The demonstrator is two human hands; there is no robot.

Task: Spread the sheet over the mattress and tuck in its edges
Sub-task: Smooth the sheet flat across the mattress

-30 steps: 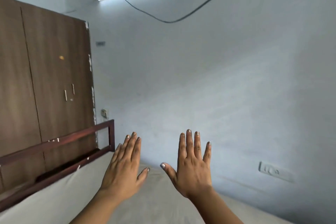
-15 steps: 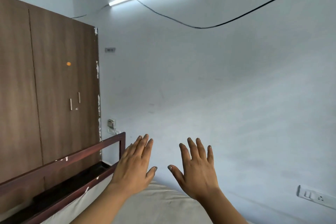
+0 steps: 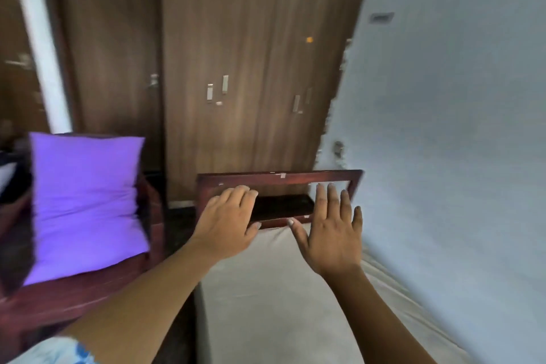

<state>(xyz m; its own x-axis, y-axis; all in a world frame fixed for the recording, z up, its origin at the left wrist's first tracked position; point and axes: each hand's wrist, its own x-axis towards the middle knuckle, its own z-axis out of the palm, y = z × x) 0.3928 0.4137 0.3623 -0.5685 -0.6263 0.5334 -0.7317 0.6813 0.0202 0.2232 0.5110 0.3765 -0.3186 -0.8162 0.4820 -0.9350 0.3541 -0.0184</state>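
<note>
Swinging left past mattress (image 3: 280, 304), view reveals purple cushion (image 3: 85, 201).

Dark red wooden footboard (image 3: 279, 178): partly covered by left hand (image 3: 227, 224), right hand (image 3: 332, 238).
Beige mattress (image 3: 266, 304): cut off at bottom edge.
Brown wooden wardrobe (image 3: 236, 53): motion-blurred.

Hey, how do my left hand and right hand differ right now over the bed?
The left hand has its fingers bent forward at the knuckles; the right hand has its fingers straight, fanned and pointing up. The left hand is above the left edge of the mattress; the right hand is nearer the wall. Both are raised before the wooden bed frame, backs to the camera, holding nothing.
</note>
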